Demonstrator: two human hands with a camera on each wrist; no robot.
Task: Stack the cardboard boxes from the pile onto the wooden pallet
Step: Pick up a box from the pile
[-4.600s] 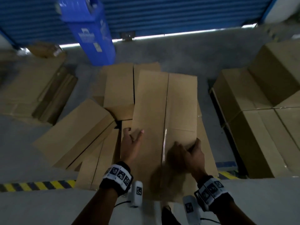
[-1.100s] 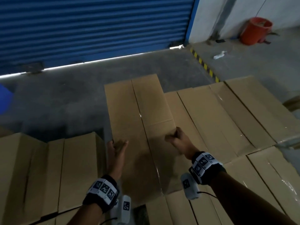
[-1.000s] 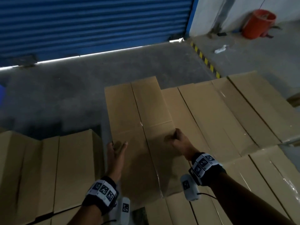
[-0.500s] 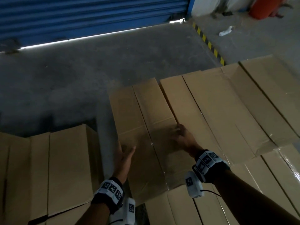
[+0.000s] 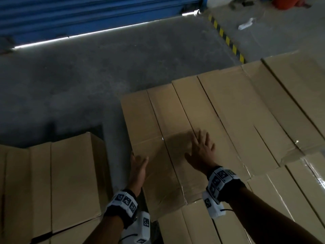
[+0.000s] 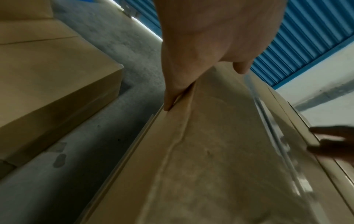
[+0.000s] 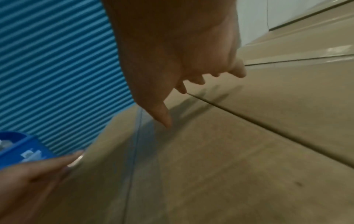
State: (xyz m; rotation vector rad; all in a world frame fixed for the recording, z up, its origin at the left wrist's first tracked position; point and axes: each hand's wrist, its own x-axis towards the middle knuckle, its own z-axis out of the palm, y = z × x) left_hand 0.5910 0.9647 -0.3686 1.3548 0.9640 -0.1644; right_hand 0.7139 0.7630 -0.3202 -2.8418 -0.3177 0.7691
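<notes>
The long taped cardboard box [image 5: 154, 124] lies flat at the left end of a row of like boxes [image 5: 246, 111], touching its neighbour. My left hand [image 5: 139, 164] rests against its left side near the front, fingers [image 6: 168, 97] straight along the edge and thumb on top. My right hand [image 5: 200, 152] lies flat on the box top with fingers spread, near the seam to the neighbouring box. The right wrist view shows those fingers [image 7: 199, 78] hanging straight over the cardboard [image 7: 191, 166]. No pallet is visible under the boxes.
More boxes [image 5: 193, 226] sit lower in front. Another box stack [image 5: 70, 173] stands to the left across a narrow floor gap [image 5: 112, 155]. Beyond are concrete floor [image 5: 105, 67], a blue roller door [image 5: 88, 14], a yellow-black floor stripe [image 5: 226, 39] and an orange bucket [image 5: 284, 2].
The box has come down and settled against the row. My right hand let go of its right edge and now lies flat on top. My left hand stays at the left edge.
</notes>
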